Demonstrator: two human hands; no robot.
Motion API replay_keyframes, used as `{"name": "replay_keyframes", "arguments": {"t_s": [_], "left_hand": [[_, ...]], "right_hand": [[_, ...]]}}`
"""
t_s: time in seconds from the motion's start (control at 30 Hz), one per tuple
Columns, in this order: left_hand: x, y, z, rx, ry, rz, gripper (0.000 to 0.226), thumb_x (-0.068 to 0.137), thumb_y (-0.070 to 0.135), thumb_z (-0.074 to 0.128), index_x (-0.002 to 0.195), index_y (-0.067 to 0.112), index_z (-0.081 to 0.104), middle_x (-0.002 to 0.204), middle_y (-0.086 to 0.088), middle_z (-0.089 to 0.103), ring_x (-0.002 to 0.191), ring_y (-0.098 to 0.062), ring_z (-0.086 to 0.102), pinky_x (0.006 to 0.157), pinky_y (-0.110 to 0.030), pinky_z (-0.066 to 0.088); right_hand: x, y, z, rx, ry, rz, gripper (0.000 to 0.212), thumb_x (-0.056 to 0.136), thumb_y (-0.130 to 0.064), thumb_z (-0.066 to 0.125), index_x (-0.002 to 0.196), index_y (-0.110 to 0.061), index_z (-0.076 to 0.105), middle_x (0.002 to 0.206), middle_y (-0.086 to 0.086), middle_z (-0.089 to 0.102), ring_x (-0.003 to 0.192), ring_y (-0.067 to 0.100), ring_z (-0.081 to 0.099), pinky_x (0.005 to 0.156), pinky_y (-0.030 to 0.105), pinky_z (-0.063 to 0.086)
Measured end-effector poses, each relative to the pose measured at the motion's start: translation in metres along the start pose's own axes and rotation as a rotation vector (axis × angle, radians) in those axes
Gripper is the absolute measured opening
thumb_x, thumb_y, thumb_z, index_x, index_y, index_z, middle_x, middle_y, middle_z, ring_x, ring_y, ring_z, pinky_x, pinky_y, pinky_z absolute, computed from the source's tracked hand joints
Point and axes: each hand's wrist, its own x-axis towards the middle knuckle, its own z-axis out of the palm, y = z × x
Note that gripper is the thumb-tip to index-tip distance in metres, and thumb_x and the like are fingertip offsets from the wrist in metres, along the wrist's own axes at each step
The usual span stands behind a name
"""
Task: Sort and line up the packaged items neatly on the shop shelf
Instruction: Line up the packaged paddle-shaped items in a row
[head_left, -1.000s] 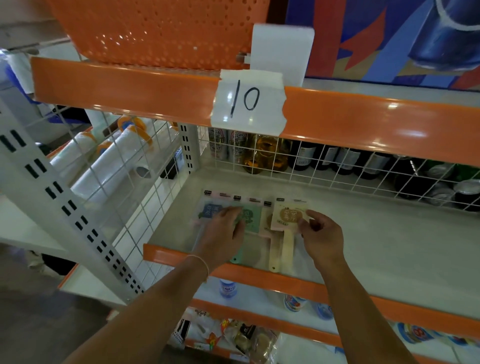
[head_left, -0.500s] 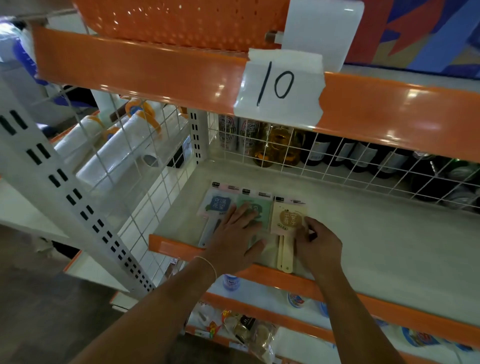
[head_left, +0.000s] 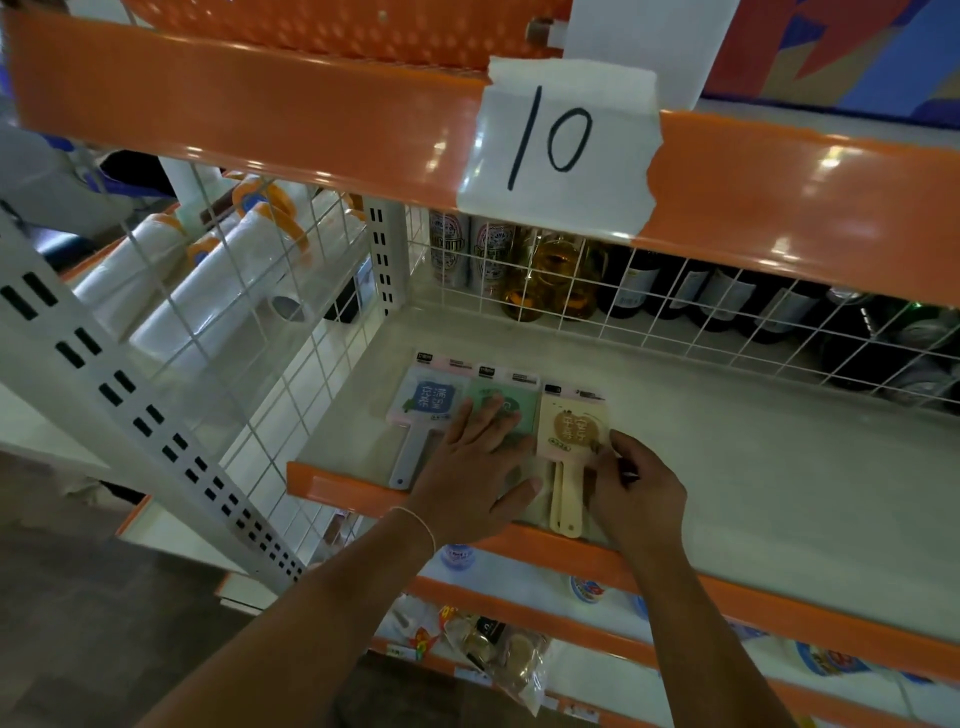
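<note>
Packaged items: blue pack (head_left: 428, 400), green pack (head_left: 511, 410), cream pack (head_left: 571, 431) side by side, near-left on shelf (head_left: 779, 493).
Left hand (head_left: 475, 467): flat, fingers straight, steadying green pack.
Right hand (head_left: 636, 488): fingers curled, pinching cream pack's right edge, likely to square it.

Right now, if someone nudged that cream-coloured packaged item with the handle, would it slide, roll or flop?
The cream packaged item lies flat on the shelf, so it would probably slide, not roll. Its thin board shape and straight handle suggest it is stiff and fairly light. The right hand touches its edge, and a small push likely shifts it.
</note>
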Motion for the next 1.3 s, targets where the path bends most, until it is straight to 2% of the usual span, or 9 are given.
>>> {"name": "replay_keyframes", "arguments": {"t_s": [0.07,0.13,0.3,0.47,0.63,0.9,1.3], "left_hand": [[-0.0003,-0.0002,0.0000,0.002,-0.001,0.005,0.060,0.094,0.058,0.026,0.130,0.021,0.056,0.153,-0.007,0.036,0.149,-0.023,0.005,0.120,-0.050,0.000],[-0.0006,-0.0001,0.0004,-0.003,0.002,0.006,0.060,0.094,0.058,0.026,0.130,0.020,0.057,0.153,-0.008,0.036,0.149,-0.024,0.006,0.120,-0.052,0.002],[-0.0005,0.0000,0.0017,-0.005,0.019,0.005,0.062,0.094,0.058,0.028,0.130,0.016,0.057,0.150,-0.009,0.039,0.148,-0.025,0.009,0.119,-0.053,0.006],[-0.0004,-0.0010,0.0025,-0.005,-0.002,-0.007,0.067,0.094,0.059,0.025,0.134,0.013,0.053,0.151,-0.007,0.038,0.149,-0.023,0.008,0.120,-0.051,0.006],[0.0000,-0.0024,0.0046,0.009,-0.006,-0.007,0.067,0.095,0.060,0.025,0.135,0.013,0.052,0.150,-0.006,0.039,0.149,-0.023,0.008,0.119,-0.052,0.010],[-0.0002,-0.0020,0.0030,-0.001,-0.017,-0.010,0.067,0.095,0.059,0.026,0.137,0.014,0.050,0.152,-0.006,0.037,0.149,-0.022,0.005,0.120,-0.050,0.007],[0.0004,-0.0005,0.0009,-0.003,-0.033,-0.018,0.067,0.094,0.059,0.027,0.140,0.015,0.047,0.154,-0.007,0.033,0.149,-0.022,0.003,0.120,-0.049,0.005]], "right_hand": [[0.0003,0.0019,0.0000,-0.006,-0.009,-0.010,0.031,0.089,-0.020,0.061,0.119,-0.018,0.068,0.099,-0.001,0.072,0.078,0.006,0.062,0.081,0.020,0.048],[0.0009,0.0026,-0.0004,-0.029,-0.016,-0.028,0.033,0.087,-0.023,0.066,0.119,-0.018,0.068,0.098,-0.001,0.071,0.078,0.008,0.061,0.084,0.023,0.050],[0.0010,0.0031,0.0006,-0.069,-0.006,-0.096,0.035,0.083,-0.026,0.073,0.116,-0.015,0.070,0.096,0.001,0.072,0.077,0.010,0.061,0.081,0.020,0.046],[-0.0010,-0.0005,-0.0002,-0.059,-0.005,-0.136,0.030,0.083,-0.022,0.074,0.110,-0.013,0.072,0.082,-0.011,0.061,0.070,0.009,0.057,0.068,0.004,0.036],[-0.0011,0.0006,0.0006,-0.048,0.003,-0.142,0.027,0.083,-0.022,0.074,0.108,-0.013,0.072,0.077,-0.013,0.058,0.065,0.004,0.055,0.065,0.001,0.035],[0.0005,0.0047,0.0018,-0.039,-0.001,-0.148,0.032,0.084,-0.026,0.073,0.113,-0.013,0.070,0.084,-0.009,0.061,0.074,0.012,0.059,0.074,0.015,0.044],[0.0031,0.0077,0.0033,-0.035,0.000,-0.136,0.033,0.084,-0.028,0.072,0.113,-0.013,0.070,0.087,-0.006,0.064,0.077,0.014,0.061,0.075,0.020,0.046]]}}
